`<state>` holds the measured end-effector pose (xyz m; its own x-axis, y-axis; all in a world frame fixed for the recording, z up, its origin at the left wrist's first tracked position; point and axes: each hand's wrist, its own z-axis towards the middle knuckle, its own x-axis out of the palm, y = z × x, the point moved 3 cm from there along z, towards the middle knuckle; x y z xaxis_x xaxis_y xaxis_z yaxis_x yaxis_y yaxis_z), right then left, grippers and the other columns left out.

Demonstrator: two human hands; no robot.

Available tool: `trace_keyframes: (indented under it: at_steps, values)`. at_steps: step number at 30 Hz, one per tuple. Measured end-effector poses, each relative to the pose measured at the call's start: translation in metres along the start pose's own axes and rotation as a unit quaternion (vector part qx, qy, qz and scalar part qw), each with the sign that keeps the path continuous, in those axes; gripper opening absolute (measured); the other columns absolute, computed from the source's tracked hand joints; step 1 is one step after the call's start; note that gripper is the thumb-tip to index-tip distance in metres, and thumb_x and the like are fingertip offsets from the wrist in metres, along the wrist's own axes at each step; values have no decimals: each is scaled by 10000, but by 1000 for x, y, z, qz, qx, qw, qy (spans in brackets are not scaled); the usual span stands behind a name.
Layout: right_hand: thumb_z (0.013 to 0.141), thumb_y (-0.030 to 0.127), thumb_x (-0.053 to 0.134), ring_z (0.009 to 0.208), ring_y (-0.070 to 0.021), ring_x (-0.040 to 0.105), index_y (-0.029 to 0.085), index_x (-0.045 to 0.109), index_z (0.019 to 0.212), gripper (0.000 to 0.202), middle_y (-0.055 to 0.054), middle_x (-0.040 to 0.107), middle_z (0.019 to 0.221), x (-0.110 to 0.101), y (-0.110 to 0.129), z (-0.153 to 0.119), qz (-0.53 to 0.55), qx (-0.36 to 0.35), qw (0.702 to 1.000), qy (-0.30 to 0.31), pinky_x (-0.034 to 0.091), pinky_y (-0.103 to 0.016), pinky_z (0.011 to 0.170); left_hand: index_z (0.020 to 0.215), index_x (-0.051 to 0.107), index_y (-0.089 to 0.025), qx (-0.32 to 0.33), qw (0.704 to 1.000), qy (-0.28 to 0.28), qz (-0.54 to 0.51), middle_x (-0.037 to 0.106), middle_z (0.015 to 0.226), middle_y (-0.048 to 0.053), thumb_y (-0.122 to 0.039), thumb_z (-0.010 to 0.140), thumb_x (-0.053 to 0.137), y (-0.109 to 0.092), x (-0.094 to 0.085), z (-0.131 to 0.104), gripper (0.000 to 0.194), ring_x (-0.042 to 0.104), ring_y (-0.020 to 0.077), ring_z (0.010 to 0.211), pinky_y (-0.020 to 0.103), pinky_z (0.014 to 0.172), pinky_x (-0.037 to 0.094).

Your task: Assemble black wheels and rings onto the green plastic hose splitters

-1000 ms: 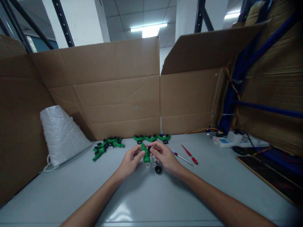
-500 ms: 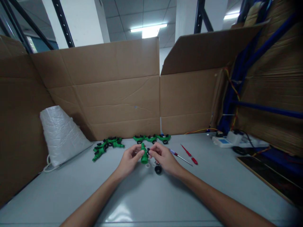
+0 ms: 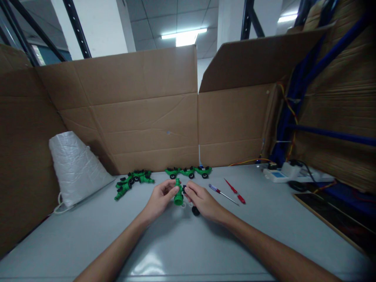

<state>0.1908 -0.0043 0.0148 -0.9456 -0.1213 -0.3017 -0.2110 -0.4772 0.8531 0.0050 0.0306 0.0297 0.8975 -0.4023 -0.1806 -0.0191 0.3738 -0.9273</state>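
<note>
Between the thumb and fingers of my left hand is a green plastic toy part, held upright with its wide round end down. My right hand is closed in a pinch on a small black part, right at the green part's side. The fingers mostly cover that black part, so its shape is unclear. A black wheel lies on the table just below my right hand, partly hidden by it. Beside the green part's lower end is a small whitish ring.
Several green toy pieces lie at the back left, and three green toy vehicles stand behind my hands. Right of them lie a screwdriver and a red one. A white bag and power strip flank the table.
My right hand has turned and its fingers have closed further over the small black part, covering more of the wheel. The green part has barely shifted in my left hand.
</note>
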Motion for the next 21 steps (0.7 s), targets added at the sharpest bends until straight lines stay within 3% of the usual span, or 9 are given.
trace_keyframes:
  at_steps: [10,21]
  values:
    - [1061,578,473,668,-162,482,232,470,794,437,28,506,712,-2,-6,3,22,-16,999,40,362,-284,638,1103,720,-120,-12,1000,19,-1,733,891,61,-546,892,769,-6,2,-2,478,637,165,762,275,745,495]
    - [1040,652,465,671,-158,449,232,450,799,484,30,482,717,-6,-12,3,17,-15,997,70,338,-268,615,926,641,-140,-7,1000,21,8,579,709,-29,-546,865,796,-6,4,-3,438,494,104,630,222,625,386]
